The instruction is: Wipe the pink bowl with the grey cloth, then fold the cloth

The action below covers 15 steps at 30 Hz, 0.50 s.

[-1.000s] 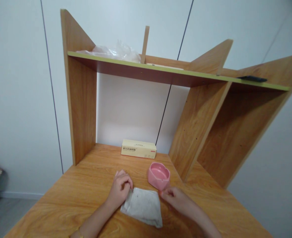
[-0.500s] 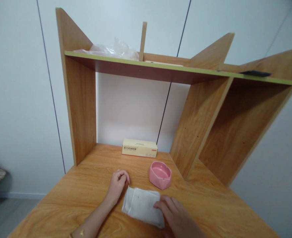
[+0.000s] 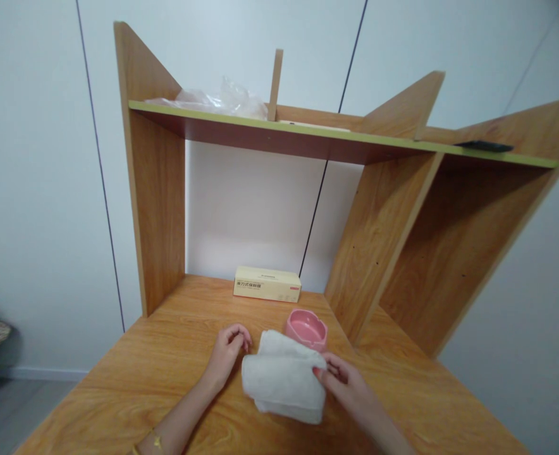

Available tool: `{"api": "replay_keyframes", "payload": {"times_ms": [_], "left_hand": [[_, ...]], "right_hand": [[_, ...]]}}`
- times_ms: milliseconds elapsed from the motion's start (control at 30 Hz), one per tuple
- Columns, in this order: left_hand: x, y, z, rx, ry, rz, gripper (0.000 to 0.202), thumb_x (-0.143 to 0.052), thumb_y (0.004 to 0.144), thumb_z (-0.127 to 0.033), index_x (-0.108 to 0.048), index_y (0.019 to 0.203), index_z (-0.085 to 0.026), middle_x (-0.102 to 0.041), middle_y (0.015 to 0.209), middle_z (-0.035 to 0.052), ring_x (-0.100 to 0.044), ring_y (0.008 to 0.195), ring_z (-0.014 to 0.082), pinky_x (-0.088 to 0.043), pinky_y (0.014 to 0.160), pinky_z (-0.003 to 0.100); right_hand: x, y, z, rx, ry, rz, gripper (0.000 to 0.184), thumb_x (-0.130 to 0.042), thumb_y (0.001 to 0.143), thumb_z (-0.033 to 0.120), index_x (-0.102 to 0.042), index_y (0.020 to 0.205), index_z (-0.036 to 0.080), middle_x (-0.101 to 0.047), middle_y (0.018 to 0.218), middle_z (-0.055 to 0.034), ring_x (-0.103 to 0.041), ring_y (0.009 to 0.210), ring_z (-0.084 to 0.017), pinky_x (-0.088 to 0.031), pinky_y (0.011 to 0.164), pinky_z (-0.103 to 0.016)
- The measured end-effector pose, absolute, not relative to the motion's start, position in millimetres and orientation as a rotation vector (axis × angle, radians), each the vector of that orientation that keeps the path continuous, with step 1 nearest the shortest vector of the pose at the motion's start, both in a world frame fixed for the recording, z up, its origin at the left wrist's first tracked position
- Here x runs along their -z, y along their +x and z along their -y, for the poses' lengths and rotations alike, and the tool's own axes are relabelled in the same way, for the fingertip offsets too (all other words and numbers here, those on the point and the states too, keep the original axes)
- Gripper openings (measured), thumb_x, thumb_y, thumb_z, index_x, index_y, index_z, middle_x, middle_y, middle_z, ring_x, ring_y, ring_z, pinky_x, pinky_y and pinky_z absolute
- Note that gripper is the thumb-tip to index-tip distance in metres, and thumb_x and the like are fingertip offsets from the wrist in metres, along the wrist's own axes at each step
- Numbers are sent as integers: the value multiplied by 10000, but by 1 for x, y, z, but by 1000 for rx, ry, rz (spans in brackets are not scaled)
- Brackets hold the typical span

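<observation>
Pinching soft, folded white cloth (image 3: pixel 284 382) between right hand (image 3: pixel 344 384) fingers (image 3: pixel 319 373).

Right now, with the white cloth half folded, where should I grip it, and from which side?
Probably pinch the white cloth at its left and right edges, coming in from the sides. The right hand pinches the right edge, the left hand sits at the left edge, and the pink dish crowds the far side.

Soft even daylight, sharp centre, warped edges
</observation>
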<state>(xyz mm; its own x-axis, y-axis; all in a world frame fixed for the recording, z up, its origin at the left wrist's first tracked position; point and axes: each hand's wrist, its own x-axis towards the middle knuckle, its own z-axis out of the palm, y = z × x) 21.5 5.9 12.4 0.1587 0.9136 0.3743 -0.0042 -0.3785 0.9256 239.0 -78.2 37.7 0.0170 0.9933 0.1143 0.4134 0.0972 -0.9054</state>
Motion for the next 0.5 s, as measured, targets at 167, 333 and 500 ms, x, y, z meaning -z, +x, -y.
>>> {"api": "replay_keyframes", "payload": {"times_ms": [167,333,500], "left_hand": [[-11,23,-5,-1306,1628,-882,158,-385,675,-198,-533,627,-171,-520,527,-9,-511,536,146,-392,576,247],[-12,26,1,-1218,1758,-912,177,-412,678,-159,-586,656,-168,-565,572,2,-522,617,167,-376,666,277],[-17,30,13,-925,2095,-986,235,-388,727,-137,-617,690,-180,-590,629,5,-517,718,178,-324,787,317]], "right_hand": [[-26,273,73,-1190,-1566,1206,366,-494,605,549,-437,506,201,-408,407,52,-323,362,-67,-213,379,-197],[-14,294,79,-1321,-1634,1166,296,-459,627,478,-409,517,208,-350,377,77,-268,322,-51,-152,363,-189],[-12,294,89,-1371,-1734,1102,208,-501,597,404,-412,596,216,-324,436,98,-272,361,-51,-177,381,-184]]}}
